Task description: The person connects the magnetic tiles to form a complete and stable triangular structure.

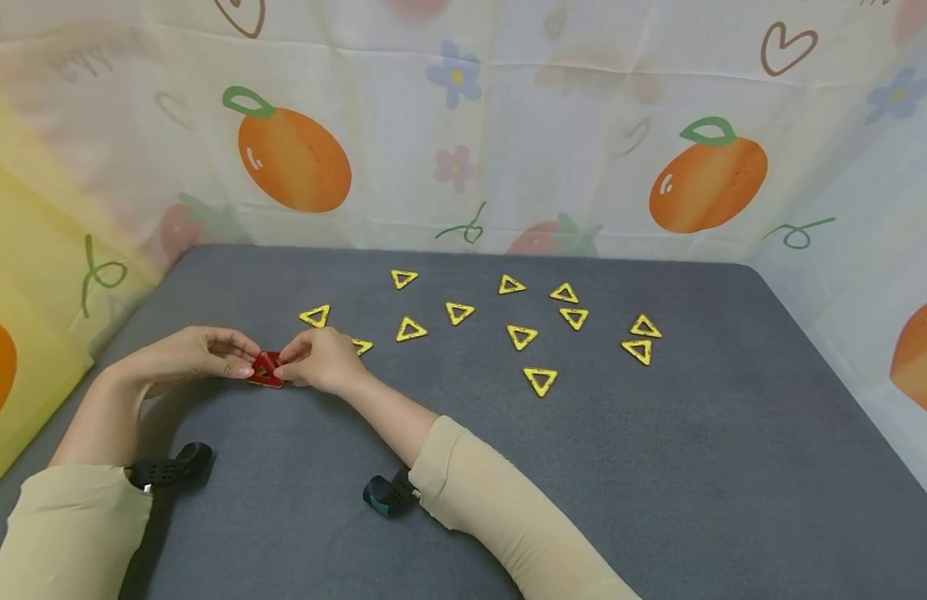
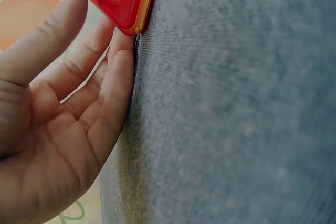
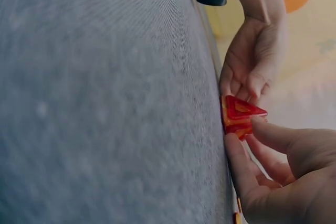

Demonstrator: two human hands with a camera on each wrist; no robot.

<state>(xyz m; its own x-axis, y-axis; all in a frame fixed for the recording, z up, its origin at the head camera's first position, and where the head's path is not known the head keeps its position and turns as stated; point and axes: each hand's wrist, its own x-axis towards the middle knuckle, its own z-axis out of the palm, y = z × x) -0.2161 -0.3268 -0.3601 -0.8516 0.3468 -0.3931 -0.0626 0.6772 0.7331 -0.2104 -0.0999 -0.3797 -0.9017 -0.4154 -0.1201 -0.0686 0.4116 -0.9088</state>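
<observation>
My left hand (image 1: 186,358) and right hand (image 1: 324,358) meet at the left of the table over a small structure of red triangular tiles (image 1: 265,369). In the right wrist view the red tiles (image 3: 239,109) stand tilted together, with yellow-orange edges. My left thumb and fingers (image 2: 73,119) pinch their near corner in the left wrist view. From the other side, my right thumb and forefinger (image 3: 275,135) pinch them. Fingers hide part of the structure. Beside my right hand lies a yellow triangle (image 1: 366,342), partly covered; another yellow triangle (image 1: 326,313) lies just behind.
Several hollow yellow triangles lie scattered across the far half of the grey table (image 1: 658,483), out to one yellow triangle (image 1: 636,342) at the right. Black wrist devices (image 1: 171,471) sit below both forearms. A fruit-print cloth (image 1: 508,125) hangs behind the table and along its sides.
</observation>
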